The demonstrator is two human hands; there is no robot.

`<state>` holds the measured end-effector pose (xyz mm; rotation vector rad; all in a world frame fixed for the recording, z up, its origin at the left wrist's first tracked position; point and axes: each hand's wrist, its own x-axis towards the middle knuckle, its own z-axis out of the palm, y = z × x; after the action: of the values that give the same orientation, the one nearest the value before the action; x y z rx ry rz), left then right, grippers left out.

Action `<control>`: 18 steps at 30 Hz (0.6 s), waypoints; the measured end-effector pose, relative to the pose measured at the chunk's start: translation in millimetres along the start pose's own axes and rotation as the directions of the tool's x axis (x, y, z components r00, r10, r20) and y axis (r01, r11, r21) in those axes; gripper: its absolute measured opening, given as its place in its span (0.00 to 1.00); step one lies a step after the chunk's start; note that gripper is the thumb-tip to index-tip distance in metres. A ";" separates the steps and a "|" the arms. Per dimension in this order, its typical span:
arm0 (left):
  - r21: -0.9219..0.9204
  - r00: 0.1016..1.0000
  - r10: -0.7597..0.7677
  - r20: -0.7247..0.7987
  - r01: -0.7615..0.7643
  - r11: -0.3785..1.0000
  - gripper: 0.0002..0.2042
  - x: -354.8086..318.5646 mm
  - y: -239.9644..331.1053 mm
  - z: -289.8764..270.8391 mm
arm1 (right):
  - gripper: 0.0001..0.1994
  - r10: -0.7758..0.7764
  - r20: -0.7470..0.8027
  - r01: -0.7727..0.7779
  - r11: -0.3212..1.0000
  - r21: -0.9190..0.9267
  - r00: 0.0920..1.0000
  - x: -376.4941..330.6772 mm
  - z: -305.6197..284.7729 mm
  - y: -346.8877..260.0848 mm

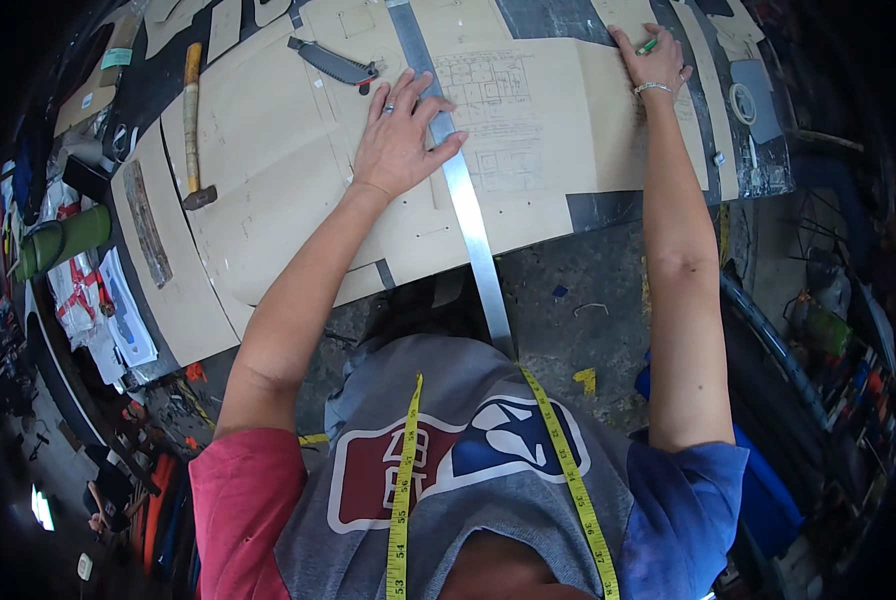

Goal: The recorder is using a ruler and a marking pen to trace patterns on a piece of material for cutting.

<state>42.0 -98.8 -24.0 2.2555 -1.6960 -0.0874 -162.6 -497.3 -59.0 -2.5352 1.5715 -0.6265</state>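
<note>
My left hand (403, 140) lies with fingers spread across a long metal ruler (476, 220), pressing it onto brown pattern paper (298, 190). The ruler crosses the table and its near end juts past the edge toward my body. At the far right, my right hand (656, 62) rests on the paper with a slim green pen (647, 47) between its fingers. Pencilled grids and notes cover the sheet between both hands. A grey utility knife (333, 64) lies just beyond my left hand, and further left is a wooden-handled hammer (193, 130).
Paper strips and cut pattern pieces (148, 225) lie around the dark table (608, 208). A roll of tape (742, 103) sits at the right end. On the left are a green cylinder (63, 243) and papers (128, 310). A yellow tape measure (401, 500) hangs down my front.
</note>
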 end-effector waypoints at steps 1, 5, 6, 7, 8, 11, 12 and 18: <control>-0.021 1.000 -0.005 -0.011 0.004 1.000 0.25 -0.6 -0.6 -0.8 | 0.48 0.021 0.016 -0.022 0.998 0.063 1.000 2.1 0.2 0.7; -0.053 0.999 0.006 -0.041 -0.008 0.999 0.27 2.2 3.6 0.3 | 0.44 0.055 -0.076 -0.034 0.968 0.248 0.996 15.7 6.2 39.0; -0.076 0.998 0.032 -0.047 -0.036 0.996 0.27 6.4 8.3 4.1 | 0.40 0.113 -0.133 -0.036 0.877 0.480 0.985 19.8 4.4 67.0; -0.061 0.999 0.027 -0.034 -0.029 0.998 0.28 7.2 8.8 6.1 | 0.36 0.169 -0.169 -0.005 0.720 0.694 0.971 21.0 -1.1 71.7; -0.051 0.999 0.030 -0.022 -0.031 0.998 0.28 9.7 10.8 9.0 | 0.36 0.177 -0.184 -0.004 0.731 0.683 0.967 15.8 -10.5 82.3; -0.005 1.000 -0.012 -0.014 0.012 1.000 0.29 -1.2 -0.4 5.6 | 0.27 0.236 -0.067 -0.014 0.326 0.945 0.969 -56.0 -40.4 -3.5; -0.002 0.999 -0.023 -0.027 0.023 1.000 0.29 -4.3 -4.1 3.3 | 0.26 0.210 0.019 -0.068 0.227 0.971 0.977 -80.9 -54.5 -30.8; -0.075 0.998 0.004 -0.061 -0.009 0.997 0.31 -0.3 -1.9 7.2 | 0.24 0.230 0.262 -0.317 0.247 0.916 0.937 -260.4 -137.1 -103.1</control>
<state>42.0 -99.6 -31.3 2.1758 -1.6407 -0.0789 -230.0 -203.2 19.6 -1.2757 0.9994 -0.9969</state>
